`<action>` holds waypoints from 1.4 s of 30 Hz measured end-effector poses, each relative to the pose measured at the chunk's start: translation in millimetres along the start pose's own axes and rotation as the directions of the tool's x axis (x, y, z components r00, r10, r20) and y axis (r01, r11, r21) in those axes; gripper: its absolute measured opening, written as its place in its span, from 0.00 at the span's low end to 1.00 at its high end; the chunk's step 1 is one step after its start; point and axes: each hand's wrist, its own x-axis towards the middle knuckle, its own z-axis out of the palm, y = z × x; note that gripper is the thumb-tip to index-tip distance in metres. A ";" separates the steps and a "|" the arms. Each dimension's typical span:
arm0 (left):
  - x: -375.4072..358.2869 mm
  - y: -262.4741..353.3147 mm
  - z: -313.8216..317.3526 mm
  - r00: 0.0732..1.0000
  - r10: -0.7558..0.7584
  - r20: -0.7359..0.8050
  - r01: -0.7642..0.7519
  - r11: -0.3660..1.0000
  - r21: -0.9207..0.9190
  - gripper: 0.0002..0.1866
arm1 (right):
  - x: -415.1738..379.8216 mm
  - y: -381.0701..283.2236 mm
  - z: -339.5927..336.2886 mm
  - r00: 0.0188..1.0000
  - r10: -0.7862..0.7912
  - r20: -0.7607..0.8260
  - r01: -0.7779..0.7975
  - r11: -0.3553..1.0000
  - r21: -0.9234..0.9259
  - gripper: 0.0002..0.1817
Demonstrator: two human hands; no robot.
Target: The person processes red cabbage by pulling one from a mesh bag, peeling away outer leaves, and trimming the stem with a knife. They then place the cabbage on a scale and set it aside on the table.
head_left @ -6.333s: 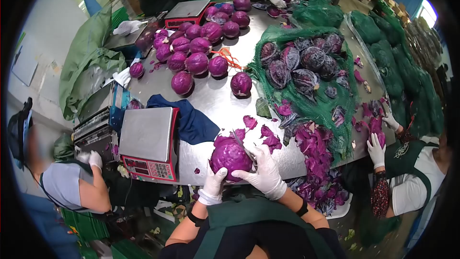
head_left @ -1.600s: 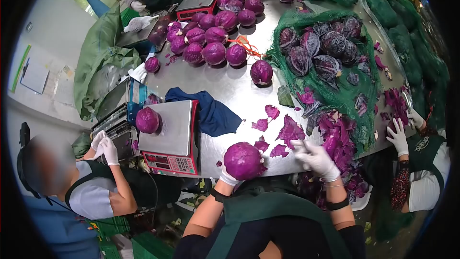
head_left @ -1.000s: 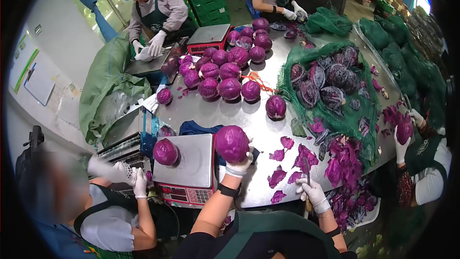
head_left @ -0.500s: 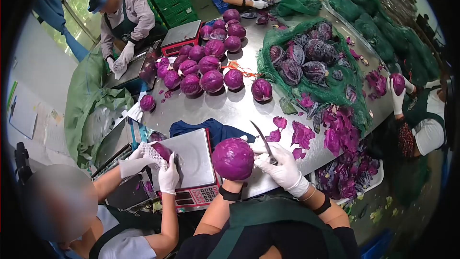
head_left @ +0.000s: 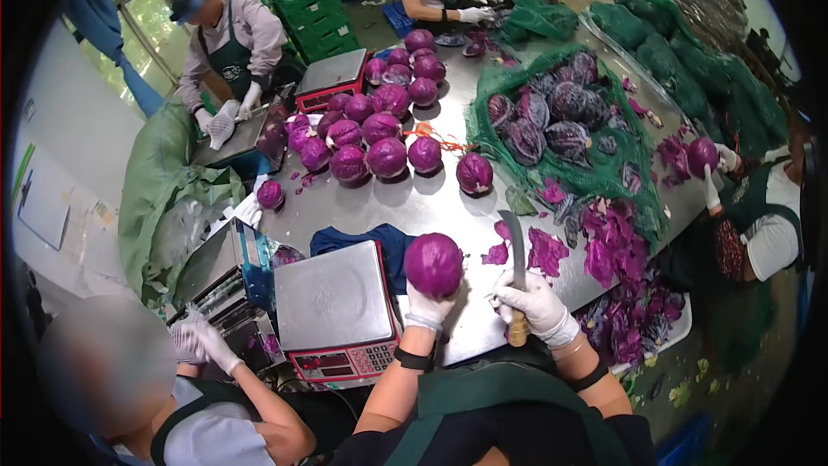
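My left hand (head_left: 424, 306), in a white glove, holds up a round, smooth red cabbage (head_left: 434, 265) from below, beside the scale. My gloved right hand (head_left: 536, 304) is closed around the wooden handle of a knife (head_left: 517, 246). Its curved blade points away from me, upright and apart from the cabbage. Loose purple leaves (head_left: 546, 252) lie on the metal table (head_left: 470, 332) beyond the knife. A dark blue cloth (head_left: 392, 246) is bunched behind the held cabbage.
A scale (head_left: 332, 298) stands to my left, near a co-worker's gloved hands (head_left: 205, 341). Several trimmed cabbages (head_left: 385, 157) sit ahead. A green net (head_left: 483, 134) holds darker untrimmed heads (head_left: 569, 103). A tray of leaves (head_left: 681, 328) is at right. Other people work around the table.
My left hand has raised the cabbage up and to the right. My right hand has drawn away from it, turning the knife upright. The neighbour's hands have left the scale.
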 end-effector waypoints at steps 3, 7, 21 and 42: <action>33.2 12.0 18.1 0.970 0.109 -0.217 -0.109 0.994 0.008 0.31 | -0.9 23.4 -37.2 0.985 0.066 -0.159 -0.064 0.998 0.016 0.10; 59.8 44.8 27.9 0.906 0.349 -0.239 -0.387 0.912 -0.134 0.37 | -29.3 61.0 -100.6 0.957 0.138 -0.257 -0.140 0.990 0.010 0.12; 199.5 -8.3 111.0 0.724 0.275 0.633 -0.164 -0.822 0.545 0.41 | 41.5 83.0 -189.6 0.974 -0.220 0.058 0.115 0.255 -0.960 0.29; 197.6 154.1 59.3 0.621 0.577 0.531 0.512 -0.811 0.282 0.42 | -98.2 67.3 -311.9 0.860 -0.360 -0.361 -0.331 0.143 -0.933 0.34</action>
